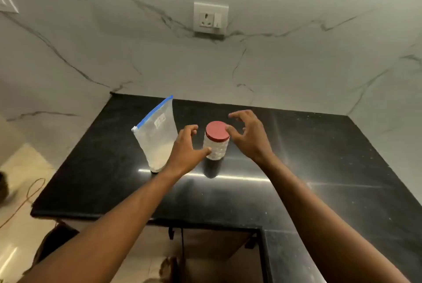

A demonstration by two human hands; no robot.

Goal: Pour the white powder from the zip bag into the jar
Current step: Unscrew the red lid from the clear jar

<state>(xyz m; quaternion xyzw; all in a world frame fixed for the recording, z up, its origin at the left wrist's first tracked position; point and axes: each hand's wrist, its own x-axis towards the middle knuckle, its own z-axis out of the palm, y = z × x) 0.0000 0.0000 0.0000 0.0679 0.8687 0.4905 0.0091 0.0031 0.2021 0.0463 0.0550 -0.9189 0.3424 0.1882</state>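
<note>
- My fingers (193,128) on the left hand (186,150) are curled and spread apart, holding nothing; the thumb reaches toward the lower side of the jar (215,149) and looks to be touching it or just short of it, I cannot tell which.
- Furthest left stands the zip bag (157,136), upright on the black counter (319,168), just beside my left hand and apart from the jar. Its blue zip strip runs along the top and looks shut. The white powder (159,157) sits in the bottom part of the bag.
- In the middle is the jar, upright, clear and bumpy-sided, with its red lid (217,131) on.
- On the right, my right hand (249,136) is open too, fingers apart and arched beside the lid, one fingertip at its edge, gripping nothing yet.
- As I judge it, the task has hardly begun: nothing is poured, the lid is on, the bag is unopened. Left to do: take off the lid, open the zip, lift the bag, tip the powder in.
- The bag carries a small white label, too blurred to read. I see no brand or writing on the jar or lid.
</note>
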